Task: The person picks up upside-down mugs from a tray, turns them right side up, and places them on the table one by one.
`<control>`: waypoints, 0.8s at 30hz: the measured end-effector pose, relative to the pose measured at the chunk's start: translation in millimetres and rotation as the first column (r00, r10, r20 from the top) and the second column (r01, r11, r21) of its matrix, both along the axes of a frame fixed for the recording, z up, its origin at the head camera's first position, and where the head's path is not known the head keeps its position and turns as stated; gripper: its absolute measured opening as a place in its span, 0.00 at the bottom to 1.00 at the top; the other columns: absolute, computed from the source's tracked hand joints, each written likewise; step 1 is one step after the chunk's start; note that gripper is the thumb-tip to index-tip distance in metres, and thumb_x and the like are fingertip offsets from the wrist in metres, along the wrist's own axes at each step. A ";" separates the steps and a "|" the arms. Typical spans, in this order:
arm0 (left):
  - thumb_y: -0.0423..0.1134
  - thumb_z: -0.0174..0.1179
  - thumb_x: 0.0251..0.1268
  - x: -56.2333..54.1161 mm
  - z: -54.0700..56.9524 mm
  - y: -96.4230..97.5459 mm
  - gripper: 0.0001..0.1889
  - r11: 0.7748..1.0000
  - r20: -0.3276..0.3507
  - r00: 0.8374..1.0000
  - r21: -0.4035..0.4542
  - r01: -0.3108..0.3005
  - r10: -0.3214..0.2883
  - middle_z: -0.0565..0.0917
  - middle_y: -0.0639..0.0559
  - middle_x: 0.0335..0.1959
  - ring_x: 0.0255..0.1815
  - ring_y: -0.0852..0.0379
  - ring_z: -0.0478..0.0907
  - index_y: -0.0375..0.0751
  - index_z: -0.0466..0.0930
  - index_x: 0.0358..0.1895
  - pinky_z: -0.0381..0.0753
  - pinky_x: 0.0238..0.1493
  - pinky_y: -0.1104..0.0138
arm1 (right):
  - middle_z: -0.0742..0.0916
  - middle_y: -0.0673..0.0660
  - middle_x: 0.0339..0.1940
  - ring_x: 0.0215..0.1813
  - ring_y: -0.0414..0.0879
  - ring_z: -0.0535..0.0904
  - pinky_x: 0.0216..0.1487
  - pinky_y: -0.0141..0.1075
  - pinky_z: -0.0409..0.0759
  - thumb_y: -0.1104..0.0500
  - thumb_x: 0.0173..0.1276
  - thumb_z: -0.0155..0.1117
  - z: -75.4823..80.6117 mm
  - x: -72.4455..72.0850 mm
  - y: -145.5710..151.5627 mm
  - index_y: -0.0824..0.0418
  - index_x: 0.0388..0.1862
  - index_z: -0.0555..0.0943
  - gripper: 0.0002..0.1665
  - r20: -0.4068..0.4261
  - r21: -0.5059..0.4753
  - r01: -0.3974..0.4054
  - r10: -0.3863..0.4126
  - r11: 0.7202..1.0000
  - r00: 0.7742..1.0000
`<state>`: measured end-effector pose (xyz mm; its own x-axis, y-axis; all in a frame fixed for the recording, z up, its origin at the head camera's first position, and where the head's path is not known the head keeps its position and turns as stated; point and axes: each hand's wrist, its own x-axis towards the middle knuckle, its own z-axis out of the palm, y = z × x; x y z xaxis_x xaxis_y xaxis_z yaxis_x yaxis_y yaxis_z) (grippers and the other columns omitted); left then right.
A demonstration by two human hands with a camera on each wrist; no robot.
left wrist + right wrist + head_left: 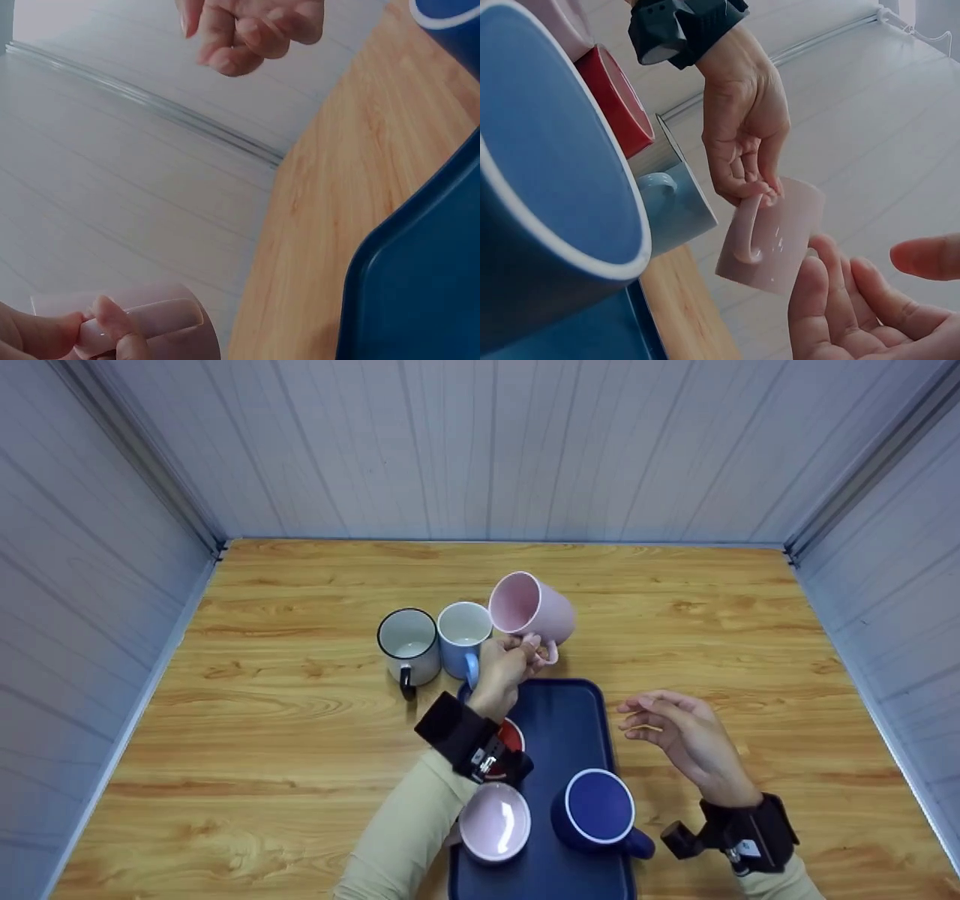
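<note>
My left hand [506, 671] pinches the handle of a pink mug [553, 615], which tilts with its mouth toward the left, just beyond the tray's far end. In the right wrist view the same pink mug [776, 240] hangs from the thumb and fingertips at its handle. My right hand [686, 742] hovers right of the tray, fingers loosely bent, holding nothing. Left of the pink mug stand a light blue mug [465, 634] and a grey-white mug [412, 649] with a black rim and handle, both upright and side by side.
A dark blue tray [562, 712] lies lengthwise in front. On it are a dark blue mug [596, 810], a pale pink cup [495, 821] and a red cup [512, 735] partly hidden by the left wrist strap. Panel walls [487, 450] border the wooden table [300, 720].
</note>
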<state>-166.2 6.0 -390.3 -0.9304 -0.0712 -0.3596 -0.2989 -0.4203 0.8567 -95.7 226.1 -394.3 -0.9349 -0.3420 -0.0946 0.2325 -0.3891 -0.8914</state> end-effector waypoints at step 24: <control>0.21 0.55 0.56 -17.7 -20.6 8.1 0.15 0.986 0.096 0.995 -0.163 -0.025 0.041 0.72 0.47 0.11 0.11 0.61 0.68 0.33 0.69 0.14 0.67 0.13 0.75 | 0.86 0.61 0.36 0.37 0.50 0.82 0.41 0.39 0.79 0.71 0.70 0.43 -3.9 0.1 -1.7 0.66 0.38 0.82 0.17 -0.021 -0.048 -0.071 0.070 0.996 0.997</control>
